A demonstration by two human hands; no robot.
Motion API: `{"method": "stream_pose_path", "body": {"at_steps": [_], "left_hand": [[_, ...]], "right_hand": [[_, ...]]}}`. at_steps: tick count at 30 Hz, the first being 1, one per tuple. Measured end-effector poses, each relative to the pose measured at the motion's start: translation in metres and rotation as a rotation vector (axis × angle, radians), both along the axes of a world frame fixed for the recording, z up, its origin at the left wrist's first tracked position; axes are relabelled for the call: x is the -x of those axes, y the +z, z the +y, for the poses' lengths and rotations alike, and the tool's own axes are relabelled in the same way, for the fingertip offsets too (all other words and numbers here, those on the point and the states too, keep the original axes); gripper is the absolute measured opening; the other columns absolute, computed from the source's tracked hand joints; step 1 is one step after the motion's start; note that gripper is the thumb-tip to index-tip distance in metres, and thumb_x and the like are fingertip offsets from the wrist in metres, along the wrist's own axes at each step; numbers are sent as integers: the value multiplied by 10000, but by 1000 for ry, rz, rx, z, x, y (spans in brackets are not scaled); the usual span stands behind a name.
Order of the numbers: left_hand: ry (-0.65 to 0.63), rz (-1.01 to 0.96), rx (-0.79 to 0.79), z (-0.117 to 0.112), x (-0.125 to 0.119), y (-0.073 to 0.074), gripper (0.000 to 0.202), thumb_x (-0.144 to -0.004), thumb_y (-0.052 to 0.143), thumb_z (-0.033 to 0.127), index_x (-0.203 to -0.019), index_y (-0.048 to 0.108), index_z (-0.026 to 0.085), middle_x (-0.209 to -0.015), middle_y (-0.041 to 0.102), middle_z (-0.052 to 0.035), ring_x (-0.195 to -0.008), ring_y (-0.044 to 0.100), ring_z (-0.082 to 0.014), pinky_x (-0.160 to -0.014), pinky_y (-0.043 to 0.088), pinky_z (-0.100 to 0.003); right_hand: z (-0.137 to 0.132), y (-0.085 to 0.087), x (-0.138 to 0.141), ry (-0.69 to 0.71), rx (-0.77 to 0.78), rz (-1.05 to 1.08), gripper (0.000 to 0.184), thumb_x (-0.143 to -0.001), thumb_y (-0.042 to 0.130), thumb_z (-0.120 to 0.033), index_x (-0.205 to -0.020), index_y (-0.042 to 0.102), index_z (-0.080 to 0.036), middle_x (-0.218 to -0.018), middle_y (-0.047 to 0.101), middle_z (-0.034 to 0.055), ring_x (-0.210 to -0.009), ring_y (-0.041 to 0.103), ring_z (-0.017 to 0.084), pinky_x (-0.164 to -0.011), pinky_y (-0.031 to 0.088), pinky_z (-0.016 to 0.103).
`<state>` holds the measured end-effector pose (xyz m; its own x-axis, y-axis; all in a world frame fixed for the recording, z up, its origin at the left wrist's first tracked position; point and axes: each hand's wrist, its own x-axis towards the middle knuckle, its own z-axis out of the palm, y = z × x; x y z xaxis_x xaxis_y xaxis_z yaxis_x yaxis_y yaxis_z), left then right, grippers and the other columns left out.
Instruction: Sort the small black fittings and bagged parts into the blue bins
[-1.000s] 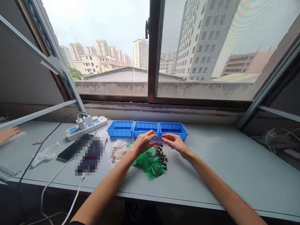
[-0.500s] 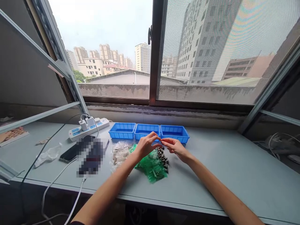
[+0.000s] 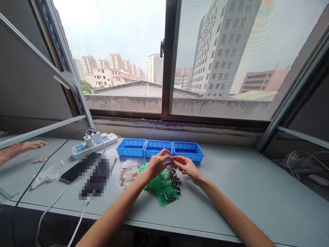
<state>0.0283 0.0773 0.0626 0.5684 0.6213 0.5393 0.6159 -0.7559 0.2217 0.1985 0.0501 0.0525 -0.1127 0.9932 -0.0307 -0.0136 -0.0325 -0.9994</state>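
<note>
My left hand (image 3: pixel 159 162) and my right hand (image 3: pixel 187 168) meet fingertip to fingertip above the work surface. Both are closed in a pinch; whatever is between the fingers is too small to make out. Below them lies a green plastic bag (image 3: pixel 164 192) with thin pieces inside. Dark metal fittings (image 3: pixel 176 180) form a pile along the bag's right side, under my right hand. Left of the green bag is a clear plastic bag (image 3: pixel 128 173) of light-coloured slim pieces. Three blue bins stand in a row behind my hands: left (image 3: pixel 130 152), middle (image 3: pixel 151 154) and right (image 3: pixel 191 157).
On the left of the grey table (image 3: pixel 231 192) are a white power strip (image 3: pixel 109 140), a dark phone (image 3: pixel 73 172), a blurred-out device, cables and a crumpled clear wrapper (image 3: pixel 47 175). Another person's hand (image 3: pixel 32 145) reaches in at far left. A window frame rises behind the bins.
The view has shifted slightly, so the scene sits a little lower and further left. My hands keep their fingertips together. Another person's hand has come further in at the left.
</note>
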Motion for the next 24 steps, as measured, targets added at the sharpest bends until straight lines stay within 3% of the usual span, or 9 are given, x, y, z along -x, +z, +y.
{"method": "stream_pose_path", "body": {"at_steps": [8,13,20,24], "left_hand": [[-5,-145,151,0,-1,5,53,-764,698,215,-814,682,213,-1048,576,-10,-664,590,-69,-628,511,-212],[17,-92,94,0,2,6,78,-770,694,232,-847,680,230,-1069,569,-10,-683,601,-78,-633,516,-217],[19,120,-44,-1,5,3,124,-783,671,208,-903,646,214,-1119,547,-29,-814,642,-131,-651,530,-226],[20,142,-64,-2,5,4,115,-797,639,207,-912,644,214,-1113,547,-33,-798,641,-128,-645,532,-224]], "right_hand": [[4,-4,-1,13,-31,-26,613,-504,752,-606,-964,685,-206,-745,640,17,-502,370,76,-454,212,210],[6,-3,0,-61,-20,-15,595,-477,717,-659,-854,710,-199,-846,666,54,-500,403,81,-432,230,212],[5,-6,0,-92,-13,-47,484,-492,739,-590,-753,731,-182,-651,613,41,-545,444,119,-426,245,213],[4,-7,0,-119,23,-14,433,-494,755,-536,-748,731,-185,-723,645,54,-571,471,126,-416,234,204]]}}
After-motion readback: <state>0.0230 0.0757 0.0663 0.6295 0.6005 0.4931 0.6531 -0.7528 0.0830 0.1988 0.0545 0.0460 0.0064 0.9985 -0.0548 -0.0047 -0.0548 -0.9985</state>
